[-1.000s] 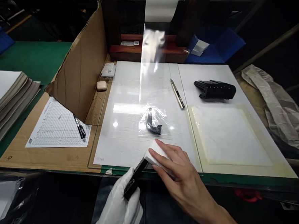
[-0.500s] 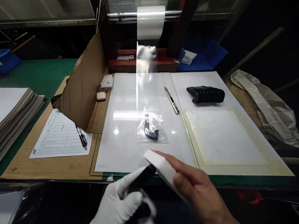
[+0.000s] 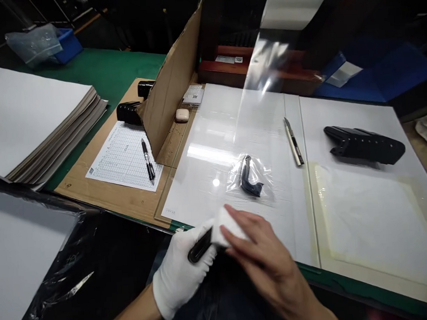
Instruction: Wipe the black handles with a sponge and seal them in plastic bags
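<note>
My left hand (image 3: 180,270), in a white glove, is closed around a narrow black part (image 3: 200,246) at the near table edge. My bare right hand (image 3: 263,258) presses a white cloth pad (image 3: 227,223) against that part, fingers wrapped over the pad. Just beyond them a small hooked black part lies in a clear plastic bag (image 3: 250,178) on the glossy white sheet (image 3: 212,140).
A utility knife (image 3: 294,142) and a long black ribbed part (image 3: 364,144) lie on the white sheet to the right. A cardboard divider (image 3: 169,92), a printed form with a pen (image 3: 147,160), a paper stack (image 3: 26,118) and black parts stand left. A clear film roll (image 3: 294,3) hangs at the back.
The view has swung left and down. My hands have come closer together, with the pad folded down onto the black part instead of lifted off it.
</note>
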Demonstrator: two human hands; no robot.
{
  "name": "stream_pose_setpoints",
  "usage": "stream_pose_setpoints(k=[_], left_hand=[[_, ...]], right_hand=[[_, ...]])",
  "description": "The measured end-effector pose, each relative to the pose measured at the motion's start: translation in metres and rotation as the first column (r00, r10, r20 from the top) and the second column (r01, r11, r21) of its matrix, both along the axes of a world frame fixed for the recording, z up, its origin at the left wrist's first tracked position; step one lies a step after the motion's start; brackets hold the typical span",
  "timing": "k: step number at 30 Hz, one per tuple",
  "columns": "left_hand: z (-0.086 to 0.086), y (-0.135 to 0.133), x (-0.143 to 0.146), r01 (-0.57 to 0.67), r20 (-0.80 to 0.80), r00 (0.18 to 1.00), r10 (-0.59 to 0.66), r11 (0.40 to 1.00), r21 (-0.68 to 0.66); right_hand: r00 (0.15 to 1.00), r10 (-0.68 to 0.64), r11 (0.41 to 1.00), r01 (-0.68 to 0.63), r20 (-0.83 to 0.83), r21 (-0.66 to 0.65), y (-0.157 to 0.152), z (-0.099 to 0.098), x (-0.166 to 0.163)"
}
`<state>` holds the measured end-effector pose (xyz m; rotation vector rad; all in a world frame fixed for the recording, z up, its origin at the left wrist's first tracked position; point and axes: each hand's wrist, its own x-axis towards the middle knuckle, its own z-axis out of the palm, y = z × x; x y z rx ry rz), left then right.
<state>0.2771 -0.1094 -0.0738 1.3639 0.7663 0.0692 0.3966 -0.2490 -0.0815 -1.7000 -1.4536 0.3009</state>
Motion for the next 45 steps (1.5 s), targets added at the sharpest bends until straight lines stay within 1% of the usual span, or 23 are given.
stream_pose_setpoints(k=[1, 3, 5, 8, 9, 12, 14, 17, 20, 22, 24, 26, 28, 29, 33, 35, 36, 37, 39, 41, 43, 44, 45], left_hand=[[-0.002, 0.001, -0.001, 0.040, 0.046, 0.998, -0.044, 0.995, 0.087], [-0.005, 0.003, -0.004, 0.083, 0.094, 0.990, -0.108, 0.966, 0.243], [-0.008, 0.004, -0.007, 0.064, 0.088, 0.992, -0.094, 0.951, 0.303], [-0.011, 0.003, -0.011, 0.032, 0.093, 0.994, -0.057, 0.967, 0.253], [-0.012, 0.002, -0.012, 0.020, 0.105, 0.994, -0.044, 0.975, 0.221], [-0.015, -0.001, -0.017, -0.018, 0.156, 0.988, -0.005, 0.989, 0.144], [-0.016, -0.002, -0.019, -0.053, 0.157, 0.987, 0.028, 0.985, 0.162], [-0.018, -0.004, -0.022, -0.107, 0.110, 0.990, 0.085, 0.971, 0.214], [-0.022, -0.007, -0.026, -0.106, 0.144, 0.986, 0.079, 0.977, 0.185], [-0.024, -0.008, -0.028, -0.114, 0.154, 0.984, 0.086, 0.976, 0.186], [-0.026, -0.006, -0.030, -0.156, 0.131, 0.983, 0.126, 0.956, 0.248], [-0.025, -0.003, -0.032, -0.171, 0.146, 0.981, 0.132, 0.937, 0.306], [-0.022, 0.000, -0.033, -0.159, 0.179, 0.978, 0.105, 0.932, 0.326], [-0.020, 0.001, -0.033, -0.148, 0.186, 0.978, 0.089, 0.932, 0.330], [-0.006, 0.004, -0.036, -0.176, 0.194, 0.975, 0.109, 0.911, 0.373], [0.000, 0.005, -0.037, -0.216, 0.206, 0.968, 0.146, 0.903, 0.372], [0.003, 0.006, -0.037, -0.232, 0.207, 0.965, 0.164, 0.900, 0.369], [0.005, 0.007, -0.037, -0.240, 0.200, 0.964, 0.177, 0.899, 0.365], [0.008, 0.008, -0.032, -0.246, 0.176, 0.965, 0.195, 0.905, 0.347], [0.010, 0.008, -0.025, -0.229, 0.150, 0.969, 0.194, 0.936, 0.268], [0.012, 0.006, -0.014, -0.210, 0.147, 0.969, 0.197, 0.975, 0.072], [0.013, 0.004, -0.007, -0.184, 0.138, 0.972, 0.190, 0.981, -0.052], [0.015, 0.002, 0.001, -0.143, 0.120, 0.979, 0.162, 0.977, -0.159]], right_hand=[[1.000, 0.003, 1.000, -0.003, 0.004, -0.015, 0.002, 0.000, 0.001], [0.996, 0.080, 0.996, -0.082, 0.049, 0.030, 0.006, 0.001, 0.001], [0.988, 0.139, 0.987, -0.144, 0.066, 0.067, 0.009, 0.000, 0.000], [0.999, 0.039, 0.999, -0.039, 0.001, -0.007, 0.014, -0.003, -0.001], [1.000, 0.023, 1.000, -0.023, 0.016, -0.014, 0.015, -0.003, -0.002], [0.992, 0.084, 0.995, -0.089, 0.099, 0.044, 0.020, -0.002, -0.005], [0.996, 0.062, 0.997, -0.064, 0.060, 0.032, 0.022, -0.002, -0.006], [0.998, -0.053, 0.998, 0.052, -0.015, -0.041, 0.025, -0.003, -0.007], [1.000, -0.004, 1.000, 0.004, 0.030, -0.004, 0.025, -0.004, -0.010], [1.000, -0.010, 1.000, 0.010, 0.004, -0.014, 0.023, -0.004, -0.012], [0.997, -0.064, 0.996, 0.062, -0.039, -0.061, 0.019, -0.004, -0.013], [0.996, -0.078, 0.996, 0.076, -0.042, -0.050, 0.022, -0.004, -0.013], [0.997, -0.059, 0.998, 0.059, -0.056, -0.014, 0.037, -0.003, -0.009], [0.992, -0.073, 0.997, 0.072, -0.098, -0.017, 0.050, -0.002, -0.004], [0.912, -0.200, 0.979, 0.168, -0.359, -0.118, 0.116, 0.008, 0.039], [0.888, -0.228, 0.974, 0.200, -0.400, -0.110, 0.133, 0.016, 0.060], [0.881, -0.252, 0.968, 0.232, -0.400, -0.098, 0.132, 0.019, 0.064], [0.871, -0.291, 0.956, 0.281, -0.397, -0.083, 0.125, 0.020, 0.063], [0.846, -0.383, 0.915, 0.403, -0.371, -0.027, 0.091, 0.014, 0.044], [0.833, -0.462, 0.857, 0.508, -0.304, 0.089, 0.037, -0.009, 0.010], [0.836, -0.502, 0.811, 0.544, -0.221, 0.214, -0.024, -0.045, -0.027], [0.757, -0.612, 0.716, 0.654, -0.231, 0.244, -0.052, -0.066, -0.042], [0.645, -0.711, 0.603, 0.764, -0.279, 0.229, -0.078, -0.088, -0.053]])
